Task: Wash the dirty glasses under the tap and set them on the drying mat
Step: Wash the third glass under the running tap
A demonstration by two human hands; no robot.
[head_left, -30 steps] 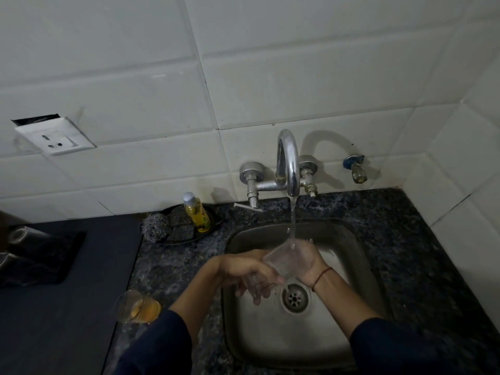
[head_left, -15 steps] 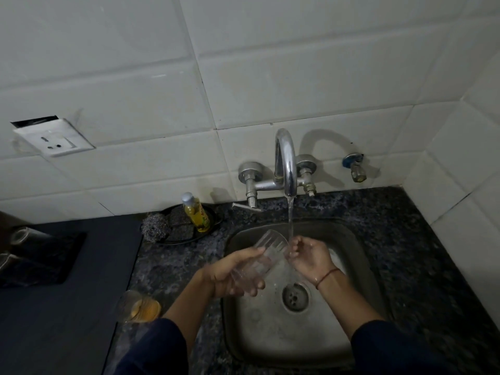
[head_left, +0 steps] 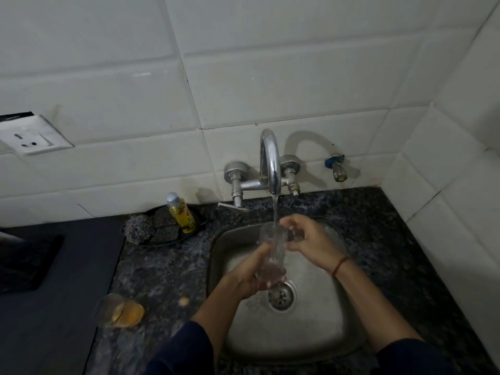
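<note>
A clear ribbed glass (head_left: 272, 250) stands upright over the steel sink (head_left: 319, 328), its mouth under the running stream from the chrome tap (head_left: 270, 161). My left hand (head_left: 253, 274) grips its lower part from the left. My right hand (head_left: 305, 239) is at the rim on the right, fingers curled against the glass. A second glass (head_left: 119, 311) with orange residue stands on the counter to the left of the sink. A dark mat (head_left: 25, 263) lies at the far left.
A dish at the back left of the sink holds a yellow soap bottle (head_left: 181, 215), a steel scrubber (head_left: 138, 228) and dark sponges. A wall socket (head_left: 32, 136) is at the left. A small valve (head_left: 336, 169) sticks out right of the tap. A speckled dark counter (head_left: 392, 239) surrounds the sink.
The glass went from tilted on its side to upright under the stream. My right hand moved up to its rim and my left hand slid down to its base.
</note>
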